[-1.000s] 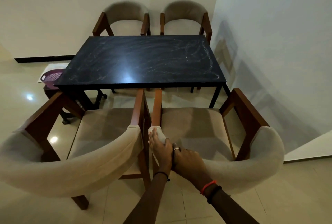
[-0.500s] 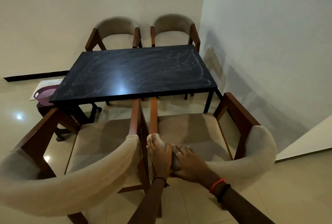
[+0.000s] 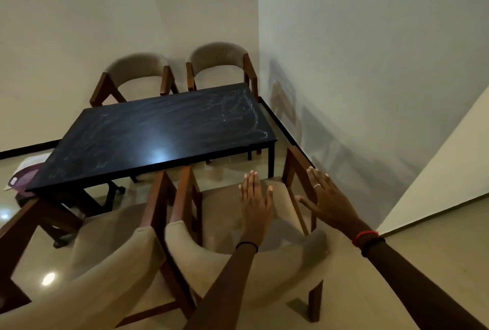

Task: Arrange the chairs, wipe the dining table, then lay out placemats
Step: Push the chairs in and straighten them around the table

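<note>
Left hand (image 3: 255,204): a thin black band (image 3: 247,245) snug at the wrist.
Right hand (image 3: 330,202): a slim silver ring (image 3: 317,185) on one finger.
Right wrist (image 3: 350,226): a red band (image 3: 364,236), and a thicker black cord (image 3: 371,245) right behind it.
Forearms (image 3: 225,290): bare, both of them.

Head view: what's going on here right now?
A person stands behind the right near chair, both hands open and holding nothing: left hand over its seat, right hand by its wall-side armrest. That chair and the left near chair sit back from the table, which shows pale streaks.
</note>
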